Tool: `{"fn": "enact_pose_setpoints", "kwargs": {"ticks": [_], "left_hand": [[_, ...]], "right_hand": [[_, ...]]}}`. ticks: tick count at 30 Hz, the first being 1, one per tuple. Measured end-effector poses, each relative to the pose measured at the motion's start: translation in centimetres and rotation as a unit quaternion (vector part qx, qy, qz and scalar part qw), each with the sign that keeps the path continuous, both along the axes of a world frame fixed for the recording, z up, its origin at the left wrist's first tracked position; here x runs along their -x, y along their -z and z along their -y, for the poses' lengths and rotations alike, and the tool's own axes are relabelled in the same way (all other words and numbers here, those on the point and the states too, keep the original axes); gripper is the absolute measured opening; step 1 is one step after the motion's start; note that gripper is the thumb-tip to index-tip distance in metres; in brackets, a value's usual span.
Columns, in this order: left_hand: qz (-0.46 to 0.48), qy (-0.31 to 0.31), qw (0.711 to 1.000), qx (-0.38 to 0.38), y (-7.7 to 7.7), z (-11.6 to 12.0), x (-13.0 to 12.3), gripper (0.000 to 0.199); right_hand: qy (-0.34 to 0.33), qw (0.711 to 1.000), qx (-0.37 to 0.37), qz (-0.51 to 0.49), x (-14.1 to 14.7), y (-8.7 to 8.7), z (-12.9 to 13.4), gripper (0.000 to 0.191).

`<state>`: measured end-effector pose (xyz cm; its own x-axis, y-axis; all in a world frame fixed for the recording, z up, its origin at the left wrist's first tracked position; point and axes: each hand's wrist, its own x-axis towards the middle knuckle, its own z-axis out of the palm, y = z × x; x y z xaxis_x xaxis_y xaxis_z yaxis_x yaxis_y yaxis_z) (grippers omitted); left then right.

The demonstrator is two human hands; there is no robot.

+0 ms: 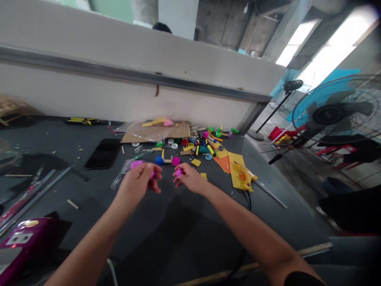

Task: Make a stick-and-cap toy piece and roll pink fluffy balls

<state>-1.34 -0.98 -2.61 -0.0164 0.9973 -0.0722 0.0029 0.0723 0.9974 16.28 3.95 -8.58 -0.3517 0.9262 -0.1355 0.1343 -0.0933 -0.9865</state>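
My left hand is closed, thumb against the fingers, on a bright pink-purple lump that looks like modelling clay. A larger part of the pink clay shows above the knuckles; whether it is one piece with the rest is unclear. Just to the right, my right hand pinches a small pink clay piece between thumb and fingers. The hands are apart, above the dark table. Beyond them sits a small stick construction with a blue lump and a magenta lump at its ends.
A black phone lies at left, a crumpled clear bag near my left hand. Behind are cardboard, pliers and coloured scraps. A yellow glue gun rests at right. A purple device stands front left.
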Motion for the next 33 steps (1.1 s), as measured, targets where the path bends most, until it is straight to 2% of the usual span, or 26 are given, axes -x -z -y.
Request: {"fn": "enact_pose_setpoints", "kwargs": {"ticks": [1,3,4,6,9,12,14,16,19,20,22,24,26,29,31,33], "left_hand": [[-0.017,0.077,0.997,0.025,0.1,0.8,0.0,0.028],[-0.03,0.259,0.962,0.086,0.2,2.2,0.1,0.031],[-0.029,0.318,0.941,0.11,0.3,2.5,0.2,0.033],[-0.009,0.373,0.917,0.142,0.7,2.7,0.9,0.033],[0.06,0.361,0.916,0.166,1.8,2.2,2.3,0.034],[0.118,0.338,0.915,0.184,3.2,1.9,3.0,0.034],[0.149,0.321,0.916,0.187,3.8,1.8,2.9,0.034],[0.207,0.28,0.923,0.166,4.0,1.6,2.6,0.033],[0.312,0.182,0.925,0.12,3.8,1.3,2.3,0.02],[0.334,0.156,0.923,0.113,3.6,1.2,2.3,0.016],[0.345,0.125,0.923,0.111,3.3,1.0,2.5,0.02],[0.332,0.107,0.93,0.114,3.3,0.9,2.6,0.025],[0.311,0.088,0.939,0.114,3.5,0.7,2.6,0.026],[0.274,0.064,0.952,0.122,4.5,0.5,1.8,0.028],[0.251,0.061,0.957,0.134,5.3,0.5,0.7,0.029],[0.23,0.071,0.96,0.144,5.8,0.9,-0.7,0.03]], "right_hand": [[-0.027,0.999,-0.02,0.004,1.3,0.2,0.1,0.022],[-0.054,0.992,-0.107,0.036,3.8,0.2,-0.1,0.025],[-0.074,0.983,-0.16,0.06,5.0,0.1,-0.5,0.025],[-0.08,0.946,-0.287,0.13,7.4,-0.1,-1.7,0.021],[-0.073,0.876,-0.417,0.232,10.5,0.1,-3.6,0.017],[-0.119,0.825,-0.457,0.312,12.7,1.1,-4.6,0.016],[-0.135,0.808,-0.458,0.345,13.4,1.9,-4.8,0.018],[-0.13,0.81,-0.448,0.356,13.6,2.3,-5.0,0.019],[-0.156,0.832,-0.41,0.339,13.1,2.2,-5.6,0.029],[-0.17,0.846,-0.388,0.324,12.7,2.0,-5.8,0.036],[-0.172,0.886,-0.328,0.28,11.4,1.4,-6.0,0.045],[-0.147,0.928,-0.271,0.212,9.6,0.5,-5.4,0.044],[-0.104,0.952,-0.259,0.129,7.4,-0.7,-3.9,0.039],[-0.01,0.948,-0.305,0.093,4.1,-2.5,-0.4,0.032],[-0.03,0.924,-0.359,0.132,2.2,-3.1,1.8,0.031],[-0.092,0.899,-0.394,0.166,0.7,-3.1,3.5,0.036]]}}
